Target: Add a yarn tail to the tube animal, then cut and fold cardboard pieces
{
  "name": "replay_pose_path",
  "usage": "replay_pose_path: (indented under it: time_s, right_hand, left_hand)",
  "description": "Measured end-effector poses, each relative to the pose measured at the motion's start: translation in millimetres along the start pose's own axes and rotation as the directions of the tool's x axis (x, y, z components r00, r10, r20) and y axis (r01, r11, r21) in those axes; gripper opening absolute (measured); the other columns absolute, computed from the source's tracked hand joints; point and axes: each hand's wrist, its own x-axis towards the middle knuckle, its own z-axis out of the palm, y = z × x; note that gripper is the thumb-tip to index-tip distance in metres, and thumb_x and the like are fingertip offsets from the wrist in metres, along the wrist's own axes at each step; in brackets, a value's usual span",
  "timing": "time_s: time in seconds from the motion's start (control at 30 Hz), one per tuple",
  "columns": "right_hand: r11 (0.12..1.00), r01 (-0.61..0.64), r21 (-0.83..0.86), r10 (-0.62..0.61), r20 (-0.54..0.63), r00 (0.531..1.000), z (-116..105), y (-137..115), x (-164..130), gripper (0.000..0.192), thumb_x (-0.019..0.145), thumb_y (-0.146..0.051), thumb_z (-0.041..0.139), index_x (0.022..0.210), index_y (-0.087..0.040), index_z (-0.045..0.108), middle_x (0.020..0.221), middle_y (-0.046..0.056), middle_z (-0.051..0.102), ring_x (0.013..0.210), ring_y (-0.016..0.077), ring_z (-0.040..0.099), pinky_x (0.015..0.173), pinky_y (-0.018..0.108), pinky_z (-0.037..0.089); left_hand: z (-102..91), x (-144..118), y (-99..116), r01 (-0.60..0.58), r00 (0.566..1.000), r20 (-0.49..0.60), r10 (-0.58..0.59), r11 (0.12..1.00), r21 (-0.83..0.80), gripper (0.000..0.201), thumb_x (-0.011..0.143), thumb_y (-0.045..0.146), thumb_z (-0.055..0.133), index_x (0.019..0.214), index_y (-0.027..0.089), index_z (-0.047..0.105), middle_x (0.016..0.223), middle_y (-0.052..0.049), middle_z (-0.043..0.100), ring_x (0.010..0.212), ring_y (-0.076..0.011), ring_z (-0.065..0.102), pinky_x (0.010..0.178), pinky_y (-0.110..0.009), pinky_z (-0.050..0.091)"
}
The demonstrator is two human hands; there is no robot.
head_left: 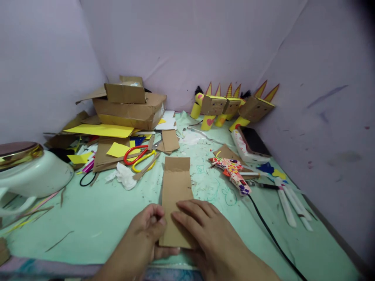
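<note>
**Two hands pressing a cardboard strip flat on a cluttered craft table**

I look down on a table covered in pale green cloth, set into a corner of lilac walls. Along the far edge, toward the right corner, stands a row of cardboard-headed figures with yellow bodies and pointed ears. At the far left sits an open cardboard box over a sheet of yellow paper. In front of it lie red-and-yellow scissors, a crumpled white tissue and loose cardboard scraps. A white bowl-shaped object with a gold rim sits at the left edge. Right of centre lies a patterned glue gun, its black cord trailing to the near right corner, with white glue sticks beside it near the right edge. Nothing lies between my hands and the strip.

Both forearms come in from the near edge, angled toward the middle. A long brown cardboard strip lies flat, running from the near edge toward the table's centre. My left hand is curled narrow, fingertips pinching the strip's left edge near its lower end. My right hand lies open and flat, palm down, fingers spread across the strip's lower half, pressing on it.
</note>
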Motion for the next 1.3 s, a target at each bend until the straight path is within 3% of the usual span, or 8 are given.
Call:
replay_pose_path:
  time_s: [0.17, 0.27, 0.33, 0.6, 0.8, 0.93, 1.17, 1.3]
  right_hand:
    - [0.999, 0.019, -0.044, -0.023, -0.108, 0.994, 16, 13, -15, 0.048, 0.067, -0.009, 0.056, 0.115, -0.012, 0.056, 0.120, 0.012, 0.059, 0.110, 0.0257, 0.051, 0.095, 0.040, 0.043]
    - [0.993, 0.084, -0.085, -0.096, -0.148, 0.984, 19, 13, -18, 0.043, 0.071, -0.007, 0.051, 0.114, -0.007, 0.055, 0.117, 0.015, 0.061, 0.107, 0.0264, 0.052, 0.093, 0.041, 0.045]
    - [0.994, 0.075, -0.076, -0.085, -0.144, 0.986, 21, 10, -16, 0.039, 0.073, -0.006, 0.049, 0.111, -0.007, 0.057, 0.110, 0.016, 0.062, 0.100, 0.0257, 0.054, 0.087, 0.040, 0.048]
    - [0.969, 0.204, -0.138, -0.214, -0.063, 0.975, 17, 17, 0, 0.029, 0.074, -0.007, 0.045, 0.099, -0.004, 0.061, 0.090, 0.017, 0.065, 0.080, 0.0258, 0.057, 0.069, 0.039, 0.052]
    - [0.978, 0.208, 0.002, -0.207, -0.056, 0.977, 13, 28, -1, 0.038, 0.069, -0.002, 0.043, 0.103, -0.005, 0.060, 0.094, 0.015, 0.065, 0.082, 0.0231, 0.056, 0.076, 0.035, 0.051]
    - [0.986, 0.112, 0.126, -0.100, -0.098, 0.990, 16, 31, 2, 0.043, 0.063, -0.003, 0.044, 0.101, -0.011, 0.061, 0.094, 0.011, 0.066, 0.081, 0.0219, 0.057, 0.072, 0.033, 0.050]
    - [0.883, -0.380, 0.277, 0.380, 0.056, 0.923, 12, 41, 23, 0.020, 0.080, -0.031, 0.055, 0.067, -0.016, 0.060, 0.054, 0.000, 0.057, 0.052, 0.0142, 0.052, 0.049, 0.024, 0.034]
    - [0.776, -0.462, 0.430, 0.420, 0.195, 0.887, 9, 44, 20, 0.016, 0.079, -0.032, 0.059, 0.077, -0.018, 0.064, 0.061, -0.001, 0.061, 0.058, 0.0134, 0.053, 0.052, 0.022, 0.034]
  left_hand:
    - [-8.0, 3, 2, -0.190, 0.974, 0.196, 0.112, 0.877, 0.441, 0.020, 0.080, 0.035, 0.044, 0.095, 0.021, 0.041, 0.071, 0.000, 0.055, 0.051, -0.0145, 0.058, 0.043, -0.027, 0.051]
    - [-14.1, -8, 10, -0.608, 0.733, 0.342, 0.588, 0.341, 0.717, 0.032, 0.075, 0.017, 0.048, 0.107, 0.024, 0.047, 0.095, -0.007, 0.060, 0.081, -0.0197, 0.061, 0.068, -0.032, 0.054]
    - [-13.4, -14, 10, -0.671, 0.567, 0.503, 0.652, 0.011, 0.742, 0.042, 0.068, 0.008, 0.048, 0.107, 0.025, 0.051, 0.107, -0.008, 0.059, 0.097, -0.0224, 0.057, 0.081, -0.034, 0.051]
    - [-16.9, 5, -13, -0.572, 0.370, 0.796, 0.480, -0.557, 0.602, 0.045, 0.072, 0.007, 0.036, 0.114, 0.005, 0.054, 0.107, -0.019, 0.063, 0.103, -0.0288, 0.054, 0.087, -0.041, 0.045]
    - [-14.4, 6, -6, -0.593, 0.398, 0.805, 0.440, -0.546, 0.592, 0.040, 0.068, 0.007, 0.040, 0.101, 0.004, 0.061, 0.096, -0.019, 0.065, 0.087, -0.0276, 0.057, 0.075, -0.036, 0.049]
    - [-11.2, 12, 9, -0.691, 0.458, 0.756, 0.468, -0.347, 0.634, 0.032, 0.064, 0.006, 0.041, 0.086, 0.009, 0.064, 0.079, -0.013, 0.064, 0.070, -0.0227, 0.056, 0.060, -0.032, 0.048]
    - [-6.7, 34, 39, -0.540, 0.799, 0.461, 0.386, 0.125, 0.832, 0.024, 0.077, 0.018, 0.045, 0.053, 0.016, 0.048, 0.052, 0.001, 0.048, 0.051, -0.0120, 0.045, 0.049, -0.024, 0.032]
    - [-8.8, 34, 37, -0.532, 0.822, 0.431, 0.372, 0.233, 0.814, 0.017, 0.075, 0.020, 0.048, 0.059, 0.016, 0.053, 0.058, 0.000, 0.052, 0.056, -0.0128, 0.047, 0.053, -0.024, 0.032]
